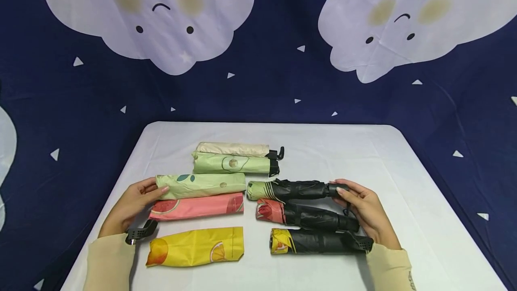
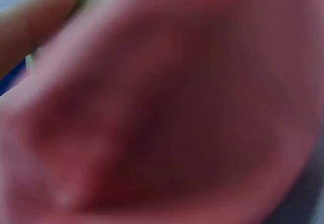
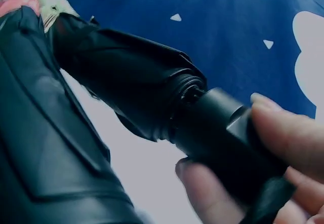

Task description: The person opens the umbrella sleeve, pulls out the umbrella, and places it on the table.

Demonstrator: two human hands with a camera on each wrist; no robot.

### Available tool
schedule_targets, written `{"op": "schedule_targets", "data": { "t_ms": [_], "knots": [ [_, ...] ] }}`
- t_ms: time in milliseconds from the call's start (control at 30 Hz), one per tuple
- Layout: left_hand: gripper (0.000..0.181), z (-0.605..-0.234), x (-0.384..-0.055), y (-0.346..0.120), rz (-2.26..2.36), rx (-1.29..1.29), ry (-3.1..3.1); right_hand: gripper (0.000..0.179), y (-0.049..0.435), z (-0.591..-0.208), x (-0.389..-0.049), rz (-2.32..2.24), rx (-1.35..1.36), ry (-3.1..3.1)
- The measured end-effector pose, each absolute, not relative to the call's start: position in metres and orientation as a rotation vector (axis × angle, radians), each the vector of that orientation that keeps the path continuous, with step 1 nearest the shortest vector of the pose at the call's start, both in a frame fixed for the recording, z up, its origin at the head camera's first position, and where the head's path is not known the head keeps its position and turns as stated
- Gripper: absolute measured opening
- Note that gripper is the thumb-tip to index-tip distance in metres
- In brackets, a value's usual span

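My left hand (image 1: 131, 203) pinches the left end of a light green umbrella sleeve (image 1: 202, 185) with a leaf print. Opposite, my right hand (image 1: 365, 208) grips the black handle (image 3: 217, 138) of a folded umbrella (image 1: 300, 189), black with a green end. That green end lies right by the sleeve's right end. Just below the green sleeve is a pink watermelon sleeve (image 1: 198, 208), blurred and filling most of the left wrist view. A folded black-and-red umbrella (image 1: 315, 217) lies below the held one.
Nearer the front lie a yellow orange-print sleeve (image 1: 190, 247) and a folded black-and-yellow umbrella (image 1: 315, 241). Behind, a cream sleeved umbrella (image 1: 234, 148) and a green avocado-print one (image 1: 218, 163) lie side by side on the white table (image 1: 343, 147). A dark blue cloud-print cloth (image 1: 258, 98) hangs behind.
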State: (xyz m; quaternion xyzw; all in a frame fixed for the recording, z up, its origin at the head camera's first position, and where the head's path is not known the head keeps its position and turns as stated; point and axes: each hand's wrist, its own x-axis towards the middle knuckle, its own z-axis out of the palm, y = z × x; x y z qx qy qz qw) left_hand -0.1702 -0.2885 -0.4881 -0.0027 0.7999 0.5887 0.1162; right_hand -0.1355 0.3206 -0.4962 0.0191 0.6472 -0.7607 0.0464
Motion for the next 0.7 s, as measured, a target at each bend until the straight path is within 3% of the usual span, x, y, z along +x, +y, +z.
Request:
{"op": "schedule_targets", "data": {
  "t_ms": [300, 700],
  "knots": [
    [0.07, -0.49, -0.17, -0.291, 1.677, 0.012, 2.401, 0.059, 0.324, -0.493, -0.129, -1.872, 0.231, 2.3],
    [0.082, -0.491, -0.169, -0.29, 1.759, -0.027, 2.436, 0.058, 0.327, -0.501, -0.123, -1.757, 0.227, 2.437]
  ]
}}
